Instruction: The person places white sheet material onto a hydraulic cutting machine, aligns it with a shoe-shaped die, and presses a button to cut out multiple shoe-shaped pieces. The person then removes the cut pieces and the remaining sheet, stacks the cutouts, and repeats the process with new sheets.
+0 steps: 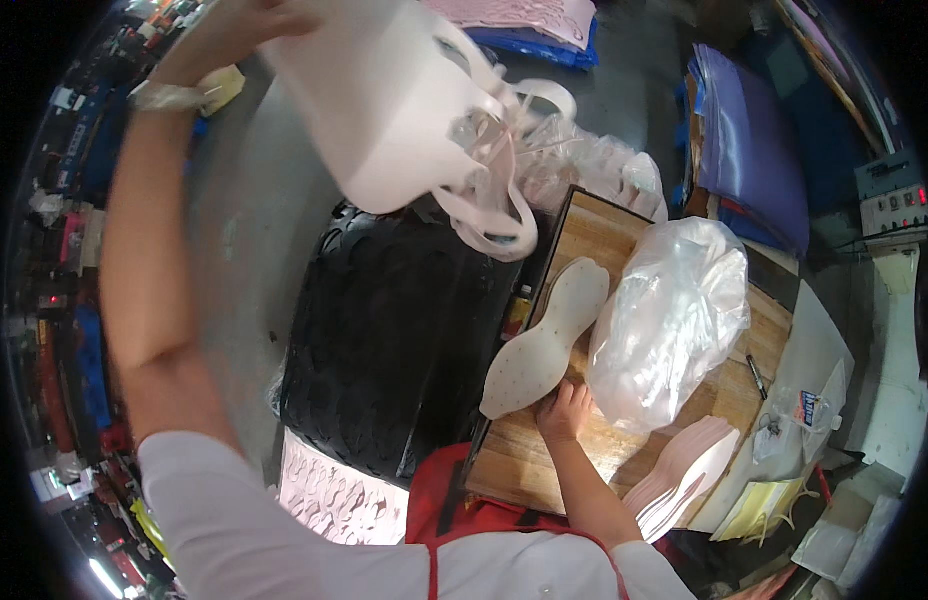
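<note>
Raised at the upper left, my left hand (234,35) grips the edge of a large pale pink sheet (384,110). The sheet is slightly blurred, and its far end is cut into loops and strips around open holes. On the wooden tabletop (519,450) rests my right hand (567,410), its fingers curled in; whether something is in them is hidden. Just beyond it lie stacked pale, double-lobed flat pieces (549,340), narrow in the middle, with small dots. To its right stands a clear plastic bag (674,320) filled with pale pink pieces.
Beside the table is a black, ridged bundle (384,340), with a pink cut-out sheet (334,495) below it. More pink pieces (684,470) and a pen (756,377) lie at the table's right. Purple-blue sheets (754,150) stand at the far right, near a control box (894,205).
</note>
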The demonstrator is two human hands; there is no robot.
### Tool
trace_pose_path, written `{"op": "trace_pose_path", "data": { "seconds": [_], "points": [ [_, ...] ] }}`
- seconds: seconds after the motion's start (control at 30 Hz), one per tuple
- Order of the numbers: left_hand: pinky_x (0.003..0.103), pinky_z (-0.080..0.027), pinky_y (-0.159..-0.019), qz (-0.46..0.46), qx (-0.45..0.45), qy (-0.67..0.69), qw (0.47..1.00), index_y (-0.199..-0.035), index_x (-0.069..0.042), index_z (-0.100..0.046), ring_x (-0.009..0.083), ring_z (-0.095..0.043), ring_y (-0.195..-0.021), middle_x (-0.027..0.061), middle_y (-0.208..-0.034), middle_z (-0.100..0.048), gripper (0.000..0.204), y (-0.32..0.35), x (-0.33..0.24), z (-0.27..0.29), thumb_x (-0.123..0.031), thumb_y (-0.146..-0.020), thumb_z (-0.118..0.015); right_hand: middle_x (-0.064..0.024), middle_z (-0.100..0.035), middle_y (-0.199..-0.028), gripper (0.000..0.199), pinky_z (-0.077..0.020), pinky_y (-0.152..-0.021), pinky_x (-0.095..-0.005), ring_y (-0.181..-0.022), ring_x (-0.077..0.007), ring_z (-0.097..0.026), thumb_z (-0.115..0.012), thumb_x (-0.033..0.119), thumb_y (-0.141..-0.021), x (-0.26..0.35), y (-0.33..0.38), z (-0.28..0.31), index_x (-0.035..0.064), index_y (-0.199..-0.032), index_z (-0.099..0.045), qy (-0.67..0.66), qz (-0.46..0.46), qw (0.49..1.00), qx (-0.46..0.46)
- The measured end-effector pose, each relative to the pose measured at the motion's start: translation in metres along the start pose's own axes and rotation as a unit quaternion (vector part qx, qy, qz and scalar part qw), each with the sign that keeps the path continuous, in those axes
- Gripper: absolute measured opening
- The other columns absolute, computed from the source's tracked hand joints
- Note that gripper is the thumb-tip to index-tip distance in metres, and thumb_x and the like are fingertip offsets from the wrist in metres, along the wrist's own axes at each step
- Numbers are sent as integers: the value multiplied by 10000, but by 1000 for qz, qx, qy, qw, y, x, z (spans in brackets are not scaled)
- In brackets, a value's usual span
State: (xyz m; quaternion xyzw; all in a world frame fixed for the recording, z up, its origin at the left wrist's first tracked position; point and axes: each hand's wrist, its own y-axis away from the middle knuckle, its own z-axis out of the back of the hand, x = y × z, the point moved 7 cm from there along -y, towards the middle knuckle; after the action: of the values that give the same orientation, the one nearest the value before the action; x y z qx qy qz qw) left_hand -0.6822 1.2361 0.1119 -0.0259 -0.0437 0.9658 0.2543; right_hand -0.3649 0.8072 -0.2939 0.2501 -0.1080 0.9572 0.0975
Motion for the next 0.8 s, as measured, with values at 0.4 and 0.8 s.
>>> {"op": "trace_pose_path", "data": {
  "seconds": [0.4,0.8],
  "points": [
    [383,-393,-805,310,-141,-240,909,-824,35,-621,271,-471,-879,112,-832,-529,211,451,-192,183,-93,-728,-758,-161,-498,-1021,310,-371,-819,-488,-1038,-359,-458,-637,133,-699,-3,-5,-7,83,-979,-516,89,-2,996,12],
    [338,-322,-414,432,29,80,898,-599,-31,-616,204,-441,-440,42,-539,-464,307,689,-416,126,-222,-581,-856,-105,-593,-804,91,-466,-648,-327,-716,-212,-576,-600,30,-805,53,51,72,24,-895,-610,-267,47,957,101]
  ]
}}
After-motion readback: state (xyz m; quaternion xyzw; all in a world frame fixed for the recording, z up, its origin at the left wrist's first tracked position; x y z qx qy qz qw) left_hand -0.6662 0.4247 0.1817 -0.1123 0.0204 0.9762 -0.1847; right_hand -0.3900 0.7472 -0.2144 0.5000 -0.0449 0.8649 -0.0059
